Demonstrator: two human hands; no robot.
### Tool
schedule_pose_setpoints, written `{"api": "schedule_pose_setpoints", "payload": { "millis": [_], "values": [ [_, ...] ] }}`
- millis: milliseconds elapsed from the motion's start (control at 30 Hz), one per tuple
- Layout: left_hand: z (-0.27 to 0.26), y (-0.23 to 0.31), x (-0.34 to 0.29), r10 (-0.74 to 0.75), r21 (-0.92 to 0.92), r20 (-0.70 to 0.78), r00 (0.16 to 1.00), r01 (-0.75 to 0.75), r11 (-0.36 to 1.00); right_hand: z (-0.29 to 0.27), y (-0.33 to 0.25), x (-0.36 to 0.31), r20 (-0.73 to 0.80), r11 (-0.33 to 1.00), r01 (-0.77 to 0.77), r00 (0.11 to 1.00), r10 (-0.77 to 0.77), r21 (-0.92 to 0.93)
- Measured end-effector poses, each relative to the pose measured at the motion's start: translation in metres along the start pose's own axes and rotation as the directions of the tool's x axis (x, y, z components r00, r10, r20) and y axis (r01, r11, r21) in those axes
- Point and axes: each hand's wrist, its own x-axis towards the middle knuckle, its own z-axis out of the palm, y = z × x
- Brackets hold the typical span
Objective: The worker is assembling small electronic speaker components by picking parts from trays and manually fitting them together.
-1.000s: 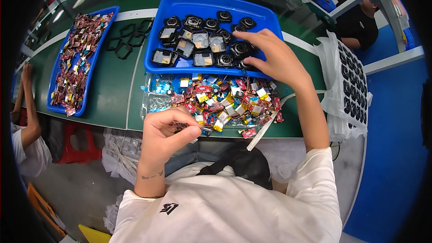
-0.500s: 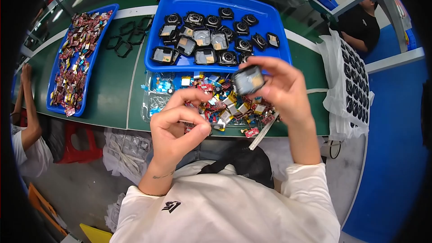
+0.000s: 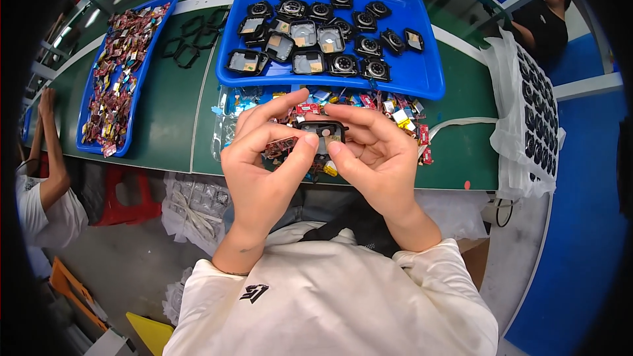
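Close in front of me, a black square watch case (image 3: 333, 130) faces me with its hollow grey inside. My right hand (image 3: 381, 166) grips it, thumb on the lower right rim and fingers behind. My left hand (image 3: 260, 166) is closed in a pinch at the case's left side, thumb tip over the opening; what it pinches is too small to make out. A red board piece (image 3: 280, 147) shows by the left fingers; I cannot tell whether it is held. Behind the hands lies a pile of small batteries and red circuit boards (image 3: 403, 118), partly hidden, in a clear tray (image 3: 224, 118).
A blue tray (image 3: 422, 86) with several black watch cases stands beyond the pile. To the left are black frames (image 3: 186, 56) and a long blue tray (image 3: 136, 125) of red boards. On the right stands a white-wrapped stack (image 3: 504, 105) of black parts. Another person's arm (image 3: 53, 138) is at far left.
The watch case in my right hand has moved left and down, and my left hand has come to its side. The view has shifted slightly.
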Motion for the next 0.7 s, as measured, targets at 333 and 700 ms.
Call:
{"api": "schedule_pose_setpoints", "payload": {
  "millis": [333, 700],
  "values": [
    [0.004, -0.004, 0.002, -0.043, -0.013, 0.045, 0.998, 0.043, 0.999, -0.002, 0.008, -0.005, -0.040, 0.978, 0.123, 0.990, -0.132, -0.168],
    [0.013, -0.003, -0.007, 0.229, 0.199, 0.065, 0.971, -0.238, 0.951, -0.010, 0.017, -0.006, -0.166, 0.918, 0.259, 0.934, -0.318, -0.302]
  ]
}}
